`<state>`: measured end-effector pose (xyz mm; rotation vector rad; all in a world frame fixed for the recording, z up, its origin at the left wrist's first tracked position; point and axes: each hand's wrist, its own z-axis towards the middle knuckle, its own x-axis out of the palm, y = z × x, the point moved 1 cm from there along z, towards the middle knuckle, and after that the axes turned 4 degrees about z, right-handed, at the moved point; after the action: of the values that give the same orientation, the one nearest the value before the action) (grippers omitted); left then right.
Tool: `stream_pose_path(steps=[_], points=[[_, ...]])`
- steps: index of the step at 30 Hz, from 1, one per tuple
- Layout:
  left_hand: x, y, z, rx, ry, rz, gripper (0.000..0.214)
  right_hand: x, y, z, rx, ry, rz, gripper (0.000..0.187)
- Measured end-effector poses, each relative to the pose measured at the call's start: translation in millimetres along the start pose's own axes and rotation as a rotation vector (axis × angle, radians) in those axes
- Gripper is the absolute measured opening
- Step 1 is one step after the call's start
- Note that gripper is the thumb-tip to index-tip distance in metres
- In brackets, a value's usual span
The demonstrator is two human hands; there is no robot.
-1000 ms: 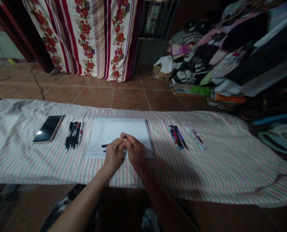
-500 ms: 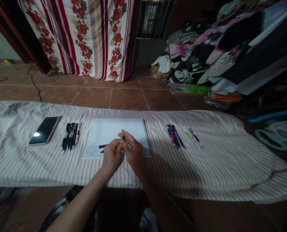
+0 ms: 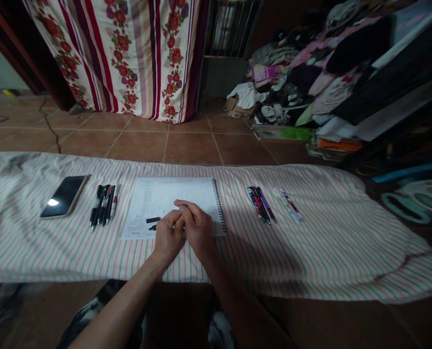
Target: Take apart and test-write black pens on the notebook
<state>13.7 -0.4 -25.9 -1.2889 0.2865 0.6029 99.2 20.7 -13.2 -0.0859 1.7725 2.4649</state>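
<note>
My left hand point(image 3: 169, 235) and my right hand point(image 3: 198, 227) meet above the near part of a spiral notebook point(image 3: 176, 189) with a printed white page. The left fingers are curled in a pinch, and the right fingers bend over against them. Whatever they hold is hidden between them. Beside the left hand a short black piece like a pen cap point(image 3: 152, 220) lies on the page. Just below it, a second dark piece point(image 3: 152, 227) pokes out from the left hand; I cannot tell if it is held or lying there.
Left of the notebook are a row of pens point(image 3: 105, 206) and a smartphone point(image 3: 64, 196). To the right lie more dark and purple pens point(image 3: 260, 204) and pale pens point(image 3: 287, 203). All rest on a striped cloth point(image 3: 328, 232). Heaped clothes point(image 3: 292, 77) stand beyond, near a floral curtain point(image 3: 125, 53).
My right fingers have folded down over the left hand. A small dark tip that showed between the hands is now hidden. The whole view has shifted slightly.
</note>
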Motion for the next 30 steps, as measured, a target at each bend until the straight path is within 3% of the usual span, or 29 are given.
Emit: stream_pose_path(steps=[24,30], points=[[-0.3,2,-3,-0.021,-0.049,-0.049,0.020,11,-9,-1,-0.056,-0.020,0.017,0.019],[-3.8,1,-4,-0.028,-0.032,-0.091,0.022,2,-2,-2,-0.149,0.098,0.013,0.024]])
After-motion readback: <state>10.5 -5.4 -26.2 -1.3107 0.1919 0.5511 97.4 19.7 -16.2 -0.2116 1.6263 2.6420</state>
